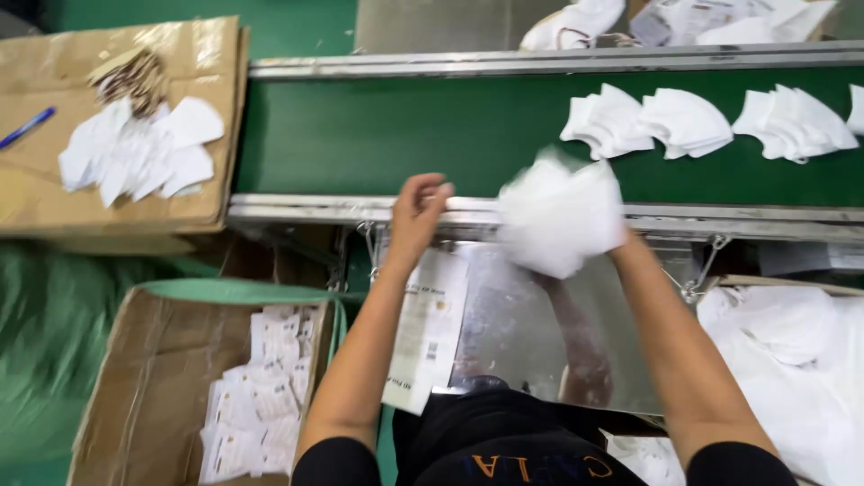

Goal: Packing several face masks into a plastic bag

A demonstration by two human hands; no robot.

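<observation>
flat box lid: far left of both grips, tan cardboard (pixel 54 193) carrying loose white masks (pixel 135 148) and a blue pen (pixel 27 128)
open carton: below-left of the left grip, brown carton (pixel 144 396) part-filled with flat printed white packets (pixel 256 396); judged as finished packs, room left
left grip: left hand (pixel 418 211) bare, fingers curled loosely, tips near the belt's front rail; pinches nothing I can see, seems loose and empty
printed sheet: just below the left grip, white paper sleeve (pixel 427 328) lying on the steel counter (pixel 513 324), not held
mask bundle: stack of white folded masks (pixel 560 219) at the right grip, just right of the left grip, lifted over the counter's far edge; motion-blurred, soft, fanned edges, looks like several pieces
right grip: right hand (pixel 616 241) mostly hidden behind the bundle, closed around its right side
belt: beyond both grips, green conveyor (pixel 378 135) with three more fanned white mask piles (pixel 688 121) up-right of the right grip, untouched
bag pile: right of the right grip, white soft material (pixel 792 342), blurry
progress: judged midway; one bundle in hand not yet sleeved, several piles waiting on belt
</observation>
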